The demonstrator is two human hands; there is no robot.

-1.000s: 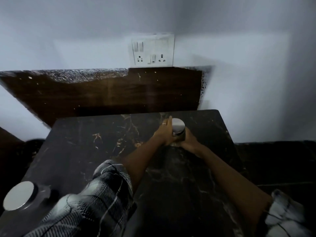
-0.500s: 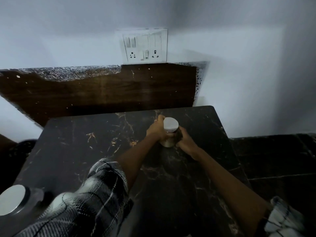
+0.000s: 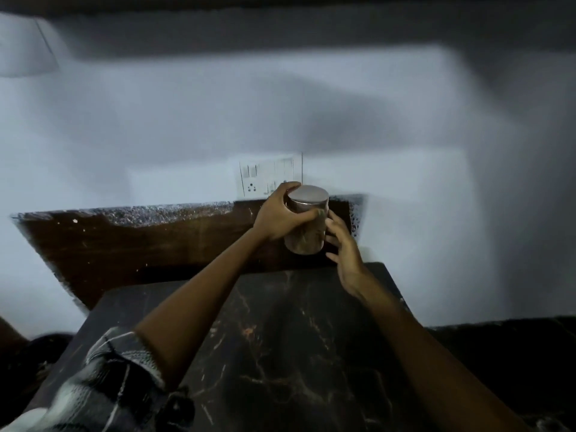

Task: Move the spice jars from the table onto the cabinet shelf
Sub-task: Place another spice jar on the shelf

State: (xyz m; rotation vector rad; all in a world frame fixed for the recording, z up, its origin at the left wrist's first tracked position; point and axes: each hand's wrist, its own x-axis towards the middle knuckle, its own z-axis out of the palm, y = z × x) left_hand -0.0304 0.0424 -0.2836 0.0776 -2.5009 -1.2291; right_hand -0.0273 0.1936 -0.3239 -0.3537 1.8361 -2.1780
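Note:
A glass spice jar [image 3: 307, 235] with a silver lid and brown contents is held in the air above the far edge of the black marble table [image 3: 280, 353]. My left hand [image 3: 280, 215] wraps around its upper part from the left. My right hand [image 3: 343, 244] is at its right side with fingers spread, touching or almost touching the jar. No cabinet shelf can be made out in this view.
Behind the table runs a dark brown wooden panel [image 3: 140, 241] against a white wall. A white switch and socket plate [image 3: 269, 176] is on the wall just behind the jar. A dark overhang [image 3: 280, 14] crosses the top of the view.
The jar has been lifted off the table and now hangs well above it. My view has tilted up, and the second jar at the near left has dropped out of sight.

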